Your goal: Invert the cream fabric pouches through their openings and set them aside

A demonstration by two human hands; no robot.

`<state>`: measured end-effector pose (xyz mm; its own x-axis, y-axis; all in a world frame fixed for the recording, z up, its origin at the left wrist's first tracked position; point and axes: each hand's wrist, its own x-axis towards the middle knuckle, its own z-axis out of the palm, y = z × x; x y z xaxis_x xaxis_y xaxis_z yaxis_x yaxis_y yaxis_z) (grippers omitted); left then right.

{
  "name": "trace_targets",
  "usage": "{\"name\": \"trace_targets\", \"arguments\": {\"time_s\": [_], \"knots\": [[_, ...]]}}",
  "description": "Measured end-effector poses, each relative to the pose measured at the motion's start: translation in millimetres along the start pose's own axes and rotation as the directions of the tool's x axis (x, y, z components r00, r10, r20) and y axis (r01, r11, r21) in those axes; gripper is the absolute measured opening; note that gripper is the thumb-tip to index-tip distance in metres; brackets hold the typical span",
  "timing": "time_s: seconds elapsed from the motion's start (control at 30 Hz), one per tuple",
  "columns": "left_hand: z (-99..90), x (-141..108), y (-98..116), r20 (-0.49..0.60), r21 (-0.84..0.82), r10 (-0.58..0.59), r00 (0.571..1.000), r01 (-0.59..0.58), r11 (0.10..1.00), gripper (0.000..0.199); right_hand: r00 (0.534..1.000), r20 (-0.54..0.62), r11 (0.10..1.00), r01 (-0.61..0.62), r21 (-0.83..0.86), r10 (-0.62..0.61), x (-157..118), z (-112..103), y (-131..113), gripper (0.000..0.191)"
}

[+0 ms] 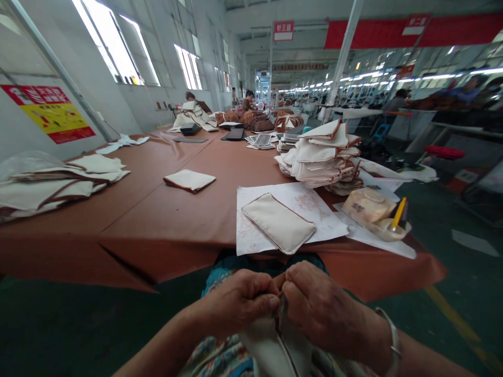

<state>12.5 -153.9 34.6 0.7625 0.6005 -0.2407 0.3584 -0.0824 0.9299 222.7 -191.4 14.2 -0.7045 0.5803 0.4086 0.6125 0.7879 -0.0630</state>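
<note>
Both hands work low over the lap: the left hand point(239, 301) and the right hand point(314, 309) are curled tight, fingertips pinching the top edge of a cream fabric pouch point(271, 345) with a dark seam running down it. That pouch looks light, soft and floppy, likely to sag unless gripped at the stitched rim, where the piping gives firmer purchase. Just beyond, on the rust-brown table point(157, 220), a finished pouch point(279, 222) lies on a white paper sheet point(306, 201), beside a glue tub with a yellow brush point(397, 214). Farther back stands a stack of pouches point(322, 157). Other people sit at the far end of the long, window-lit workshop hall.
</note>
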Motion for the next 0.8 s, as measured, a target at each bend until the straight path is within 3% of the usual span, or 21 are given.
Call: {"name": "trace_targets", "arguments": {"time_s": [0.07,0.13,0.23,0.3,0.4,0.53,0.67,0.8], "knots": [[-5.7,-1,10,0.024,0.039,0.022,0.999,-0.023,0.999,0.028,0.999,-0.035,1.000,0.013,0.026,-0.012,8,-12,3,0.017],[-10.1,-2,16,0.016,0.052,0.038,0.999,-0.038,0.998,0.027,0.993,-0.079,0.972,-0.072,0.222,0.092,14,-20,7,0.018],[-13.9,-3,14,-0.008,-0.057,0.040,0.999,-0.040,0.998,0.029,0.937,0.005,0.746,-0.282,0.603,0.350,21,-23,11,0.019],[-16.0,-5,9,0.001,-0.201,0.036,0.999,-0.035,0.979,0.033,0.908,0.048,0.602,-0.313,0.735,0.415,24,-19,15,0.016],[-21.8,-9,3,0.003,-0.346,0.027,1.000,-0.024,0.938,0.034,0.917,0.029,0.493,-0.241,0.836,0.399,26,-9,21,0.016],[-35.3,-17,2,-0.046,-0.327,0.046,0.998,-0.058,0.943,0.032,0.929,0.242,0.284,-0.321,0.904,0.281,30,5,23,0.025],[-46.4,-20,5,-0.083,-0.127,0.095,0.992,-0.105,0.986,0.024,0.918,0.294,0.322,-0.372,0.871,0.265,37,18,17,0.018],[-48.6,-17,6,-0.228,-0.053,0.101,0.968,-0.116,0.992,0.013,0.902,0.286,0.352,-0.395,0.849,0.323,46,22,13,0.014]]}}
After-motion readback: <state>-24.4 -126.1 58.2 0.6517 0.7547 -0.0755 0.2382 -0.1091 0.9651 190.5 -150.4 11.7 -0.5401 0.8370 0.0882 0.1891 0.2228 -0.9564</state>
